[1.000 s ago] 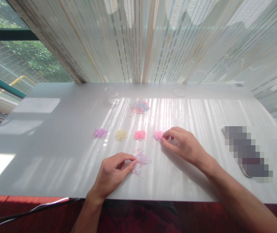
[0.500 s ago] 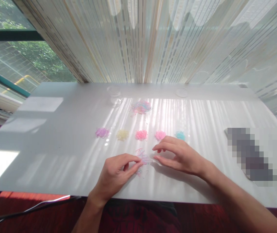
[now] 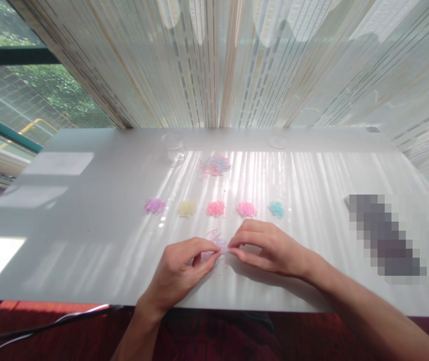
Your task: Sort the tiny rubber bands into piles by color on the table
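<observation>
A loose pile of pale lilac and pink rubber bands [image 3: 214, 235] lies near the table's front. My left hand [image 3: 184, 263] is closed over this pile, thumb and forefinger pinching lilac bands. Just to its right, my right hand [image 3: 269, 245] pinches at the same bands, its fingertips almost meeting the left ones. The exact bands between the fingers are too small to make out. Beyond my hands runs a row of sorted heaps: purple bands [image 3: 155, 206], yellow bands [image 3: 187, 208], red-pink bands [image 3: 216, 208], pink bands [image 3: 246, 208] and turquoise bands [image 3: 276, 209].
A mixed heap of bands [image 3: 216, 165] lies farther back. Behind it stand a clear jar [image 3: 174, 150] at left and a clear round lid [image 3: 277, 141] at right. A blurred-out dark object [image 3: 387, 235] lies on the white table [image 3: 86, 200] at right. Striped curtains hang beyond.
My right hand has moved left and down, and its open fingers have closed in a pinch beside my left fingertips. The left hand stays in its pinch. The view has shifted slightly.
</observation>
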Demonstrator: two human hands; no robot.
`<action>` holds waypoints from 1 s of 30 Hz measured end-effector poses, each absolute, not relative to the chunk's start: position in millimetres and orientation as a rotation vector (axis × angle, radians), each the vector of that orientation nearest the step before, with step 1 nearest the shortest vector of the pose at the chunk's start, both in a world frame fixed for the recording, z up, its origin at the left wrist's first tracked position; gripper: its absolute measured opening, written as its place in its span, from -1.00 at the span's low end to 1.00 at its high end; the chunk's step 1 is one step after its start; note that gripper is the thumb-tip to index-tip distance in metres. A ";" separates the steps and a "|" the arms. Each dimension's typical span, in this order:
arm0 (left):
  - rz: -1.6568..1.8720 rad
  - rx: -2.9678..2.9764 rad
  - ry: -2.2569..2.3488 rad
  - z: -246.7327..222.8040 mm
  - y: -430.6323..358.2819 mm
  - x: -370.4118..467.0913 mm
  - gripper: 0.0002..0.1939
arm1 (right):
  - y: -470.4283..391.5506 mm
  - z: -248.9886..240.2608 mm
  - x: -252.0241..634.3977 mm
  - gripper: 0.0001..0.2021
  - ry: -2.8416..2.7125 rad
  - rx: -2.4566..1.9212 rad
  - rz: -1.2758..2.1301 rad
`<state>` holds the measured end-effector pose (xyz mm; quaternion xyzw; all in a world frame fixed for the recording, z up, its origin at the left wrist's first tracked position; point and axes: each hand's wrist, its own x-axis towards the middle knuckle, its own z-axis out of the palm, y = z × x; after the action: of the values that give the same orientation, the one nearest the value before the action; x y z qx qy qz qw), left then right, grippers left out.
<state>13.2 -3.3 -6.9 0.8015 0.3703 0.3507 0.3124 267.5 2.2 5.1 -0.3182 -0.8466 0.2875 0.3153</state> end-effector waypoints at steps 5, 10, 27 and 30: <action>0.949 2.073 0.959 -8.9 -2.7 12.5 -0.83 | 2.0 5.3 265.8 -0.87 -2.225 -0.851 0.748; 0.966 2.066 0.965 -12.2 -4.4 14.0 -0.87 | 5.4 7.2 272.2 -0.88 -2.217 -0.956 0.663; 1.018 2.016 1.085 -18.2 -3.4 7.7 -0.93 | 17.0 5.3 294.0 -0.91 -2.021 -1.507 0.389; 1.007 2.019 1.092 -18.0 -3.4 7.4 -0.93 | 17.4 6.5 293.0 -0.90 -2.007 -1.540 0.390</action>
<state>7.4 -3.4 -18.0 0.7652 0.4138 0.3818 0.3123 293.0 17.4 6.5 -0.5764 -0.7512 0.1458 0.2867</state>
